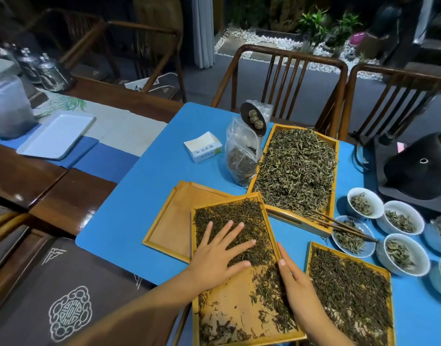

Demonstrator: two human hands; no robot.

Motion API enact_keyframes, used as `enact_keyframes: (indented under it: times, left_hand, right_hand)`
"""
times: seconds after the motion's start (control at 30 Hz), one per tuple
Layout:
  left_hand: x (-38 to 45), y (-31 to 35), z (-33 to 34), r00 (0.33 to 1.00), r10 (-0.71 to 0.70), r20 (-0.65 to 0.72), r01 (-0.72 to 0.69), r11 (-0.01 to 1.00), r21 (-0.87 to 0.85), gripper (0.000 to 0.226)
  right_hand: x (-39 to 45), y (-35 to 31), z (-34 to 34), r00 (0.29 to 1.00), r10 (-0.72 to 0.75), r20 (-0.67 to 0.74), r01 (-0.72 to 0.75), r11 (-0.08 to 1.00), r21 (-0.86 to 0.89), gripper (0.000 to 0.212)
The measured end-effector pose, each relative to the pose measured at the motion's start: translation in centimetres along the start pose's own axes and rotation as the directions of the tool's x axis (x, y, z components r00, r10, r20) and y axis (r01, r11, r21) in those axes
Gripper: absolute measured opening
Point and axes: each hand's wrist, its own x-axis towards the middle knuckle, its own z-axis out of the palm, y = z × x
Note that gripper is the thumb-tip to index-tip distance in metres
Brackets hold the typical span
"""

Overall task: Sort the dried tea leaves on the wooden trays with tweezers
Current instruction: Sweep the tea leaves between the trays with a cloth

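A wooden tray (241,293) in front of me holds dark dried tea leaves (229,216), piled at its far end and thin near me. My left hand (219,255) lies flat with spread fingers on that pile. The edge of my right hand (296,285) rests with straight fingers along the tray's right side, against a band of leaves. A second tray of dark leaves (349,293) sits to the right. A larger tray of greener leaves (296,168) stands behind. Brown tweezers (344,226) lie across that tray's corner and a saucer. Neither hand holds them.
An empty wooden tray (169,228) lies partly under the near one. Several white bowls (399,217) of tea stand at the right on the blue mat (144,208). A plastic bag of tea (241,156), a small box (203,147) and a dark machine (419,168) are behind.
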Motion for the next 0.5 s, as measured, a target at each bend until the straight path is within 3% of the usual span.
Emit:
enact_keyframes:
  times: [0.5]
  left_hand:
    - [2.3, -3.7, 1.2, 0.988, -0.146, 0.049, 0.147, 0.989, -0.011, 0.051]
  right_hand:
    - [0.0, -0.1, 0.3, 0.999, 0.030, 0.020, -0.030, 0.999, -0.016, 0.037]
